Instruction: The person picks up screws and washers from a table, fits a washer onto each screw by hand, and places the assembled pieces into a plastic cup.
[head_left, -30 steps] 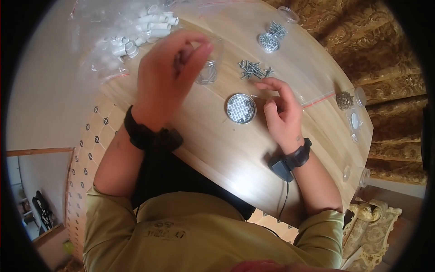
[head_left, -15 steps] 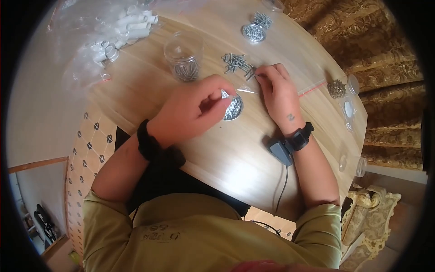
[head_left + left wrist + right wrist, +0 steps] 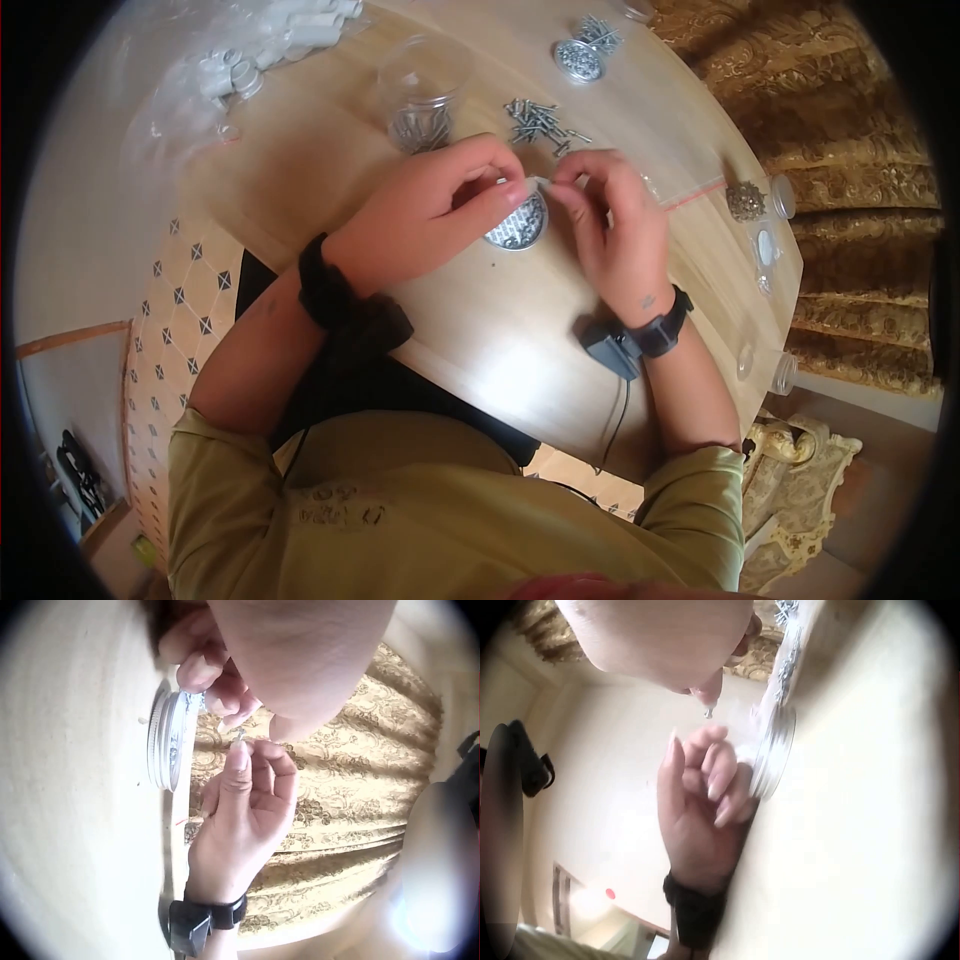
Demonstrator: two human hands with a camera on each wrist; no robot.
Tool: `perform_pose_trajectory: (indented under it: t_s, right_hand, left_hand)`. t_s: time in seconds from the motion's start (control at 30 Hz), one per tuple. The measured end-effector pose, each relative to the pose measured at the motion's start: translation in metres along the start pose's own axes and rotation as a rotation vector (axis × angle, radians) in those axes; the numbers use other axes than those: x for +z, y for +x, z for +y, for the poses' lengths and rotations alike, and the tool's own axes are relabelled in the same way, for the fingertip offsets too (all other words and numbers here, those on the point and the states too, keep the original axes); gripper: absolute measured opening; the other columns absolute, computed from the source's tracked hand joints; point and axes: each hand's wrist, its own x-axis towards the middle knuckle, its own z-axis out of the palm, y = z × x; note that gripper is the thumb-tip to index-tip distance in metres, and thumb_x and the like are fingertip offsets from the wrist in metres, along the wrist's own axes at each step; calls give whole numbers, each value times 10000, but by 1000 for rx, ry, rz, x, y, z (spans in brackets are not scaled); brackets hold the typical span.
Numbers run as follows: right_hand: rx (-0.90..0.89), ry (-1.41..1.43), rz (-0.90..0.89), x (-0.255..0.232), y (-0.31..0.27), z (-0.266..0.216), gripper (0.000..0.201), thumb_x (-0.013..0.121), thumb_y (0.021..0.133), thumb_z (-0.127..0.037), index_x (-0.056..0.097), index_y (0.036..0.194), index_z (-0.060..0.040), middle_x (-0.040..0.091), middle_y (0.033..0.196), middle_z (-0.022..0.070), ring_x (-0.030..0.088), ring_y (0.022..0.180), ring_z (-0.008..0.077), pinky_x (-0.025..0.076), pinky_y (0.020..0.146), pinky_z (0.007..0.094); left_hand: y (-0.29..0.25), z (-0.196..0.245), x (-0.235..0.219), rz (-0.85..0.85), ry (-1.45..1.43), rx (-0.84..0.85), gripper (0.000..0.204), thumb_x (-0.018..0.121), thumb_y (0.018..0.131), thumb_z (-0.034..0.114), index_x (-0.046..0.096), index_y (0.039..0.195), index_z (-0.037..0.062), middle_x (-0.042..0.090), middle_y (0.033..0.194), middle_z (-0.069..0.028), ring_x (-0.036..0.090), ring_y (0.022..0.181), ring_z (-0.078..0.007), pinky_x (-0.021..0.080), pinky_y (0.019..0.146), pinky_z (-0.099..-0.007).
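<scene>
My right hand [image 3: 622,225] pinches a small metal screw [image 3: 709,713] between thumb and forefinger, its end poking past the fingertips. Facing it at close range is my left hand [image 3: 430,208], thumb apart from loosely curled fingers, with nothing visible in its grasp in the right wrist view. Both hands meet above a round metal-rimmed lid [image 3: 520,246], which has a patterned base and small metal pieces in it. The left fingers partly cover this lid in the head view. Beyond the hands lies a pile of loose screws [image 3: 535,122].
A clear jar [image 3: 422,80] with screws inside stands behind my left hand. White pipe fittings [image 3: 228,78] lie in plastic at the far left. Another lid of metal pieces [image 3: 578,62] sits at the back beside more screws [image 3: 598,34]. Brownish hardware [image 3: 745,200] is at the right edge.
My left hand has come down from near the jar to over the lid. My right hand reached to the screw pile, then moved back left toward the left hand with a screw.
</scene>
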Motion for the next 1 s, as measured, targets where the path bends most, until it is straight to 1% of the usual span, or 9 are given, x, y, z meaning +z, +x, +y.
perform_pose_trajectory:
  t_s: [0.1,0.17,0.27,0.5,0.6,0.67,0.77,0.87,1.0]
  right_hand:
    - [-86,84,-52,6,-10,-16,253,774,878,-20,648,1093,-64,680,971,100,681,827,307,549,705,374]
    - [14,132,-85,8,-14,-19,255,779,887,-30,642,1101,-62,699,983,97,700,825,292,562,708,355]
    - [88,244,-41,14,-18,-14,260,778,904,-37,633,1118,-62,721,1004,95,716,829,270,572,712,338]
    - [31,146,4,13,-18,-12,265,772,915,-40,624,1134,-61,739,1039,86,724,780,208,567,677,316]
    - [224,266,-39,8,-18,-23,241,705,917,20,621,1132,-48,750,1047,88,719,717,171,557,640,299]
    - [79,271,-113,4,-22,-16,258,592,904,67,618,1137,-39,757,1038,83,679,637,143,537,596,285]
    - [-122,396,27,1,-28,1,299,517,883,77,629,1143,-19,763,954,99,699,669,142,560,647,256]
    - [118,229,-82,-3,-17,-24,257,503,869,83,643,1069,2,755,889,110,727,697,154,576,681,262]
    - [-60,344,-8,10,-25,-5,228,491,862,94,645,1007,6,749,880,113,717,705,144,571,678,265]
  left_hand:
    - [2,1,-4,-63,208,84,140,563,1072,149,624,1056,25,588,833,-6,525,760,-91,434,675,-269]
    - [5,-8,-5,-34,416,290,193,556,1067,182,597,969,21,542,772,-87,509,703,-193,427,655,-334]
    - [5,-9,-3,24,442,315,212,554,1057,175,565,916,17,502,756,-138,480,679,-275,418,644,-373]
    - [5,-9,-2,32,439,305,191,557,1056,157,561,932,13,527,755,-147,495,666,-285,425,632,-375]
    - [6,-12,-2,114,432,298,160,567,1049,139,562,949,13,537,758,-149,508,669,-280,429,629,-375]
    - [6,-14,-3,161,543,343,137,578,1040,124,561,961,14,544,757,-148,513,659,-276,430,619,-376]
    - [6,-14,-3,150,576,319,130,591,1032,122,564,954,22,545,745,-141,513,639,-272,426,607,-372]
    - [4,-12,-1,140,579,336,138,602,1027,128,565,938,29,540,728,-133,506,622,-267,420,596,-370]
    - [4,-13,-2,135,605,338,150,610,1025,134,566,921,35,532,715,-126,500,613,-266,414,590,-373]
